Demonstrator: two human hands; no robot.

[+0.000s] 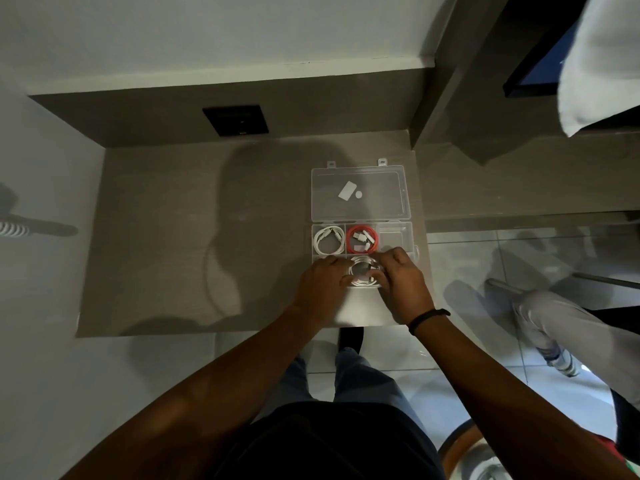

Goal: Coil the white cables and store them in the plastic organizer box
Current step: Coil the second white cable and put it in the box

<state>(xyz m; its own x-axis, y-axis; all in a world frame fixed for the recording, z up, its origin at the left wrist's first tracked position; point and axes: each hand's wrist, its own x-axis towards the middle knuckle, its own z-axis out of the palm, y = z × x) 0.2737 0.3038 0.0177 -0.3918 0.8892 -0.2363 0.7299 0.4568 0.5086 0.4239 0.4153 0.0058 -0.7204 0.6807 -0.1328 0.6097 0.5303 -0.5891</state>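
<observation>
Pressing: white cable coil [360, 273] into near-middle compartment of organizer box [408, 233], lower centre of frame.
Left hand [323, 280]: fingers curled, pinning coil's left edge against springing open.
Right hand [401, 277]: fingertips bent onto right edge, same purpose.

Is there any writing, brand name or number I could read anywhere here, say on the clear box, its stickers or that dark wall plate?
None can be read.
White stickers on the open lid of the plastic organizer box: no print visible.
Dark wall plate: a faint pale mark near its lower edge, too small and blurred to read.
Dark screen at upper right: a tiny pale speck, not legible.
</observation>
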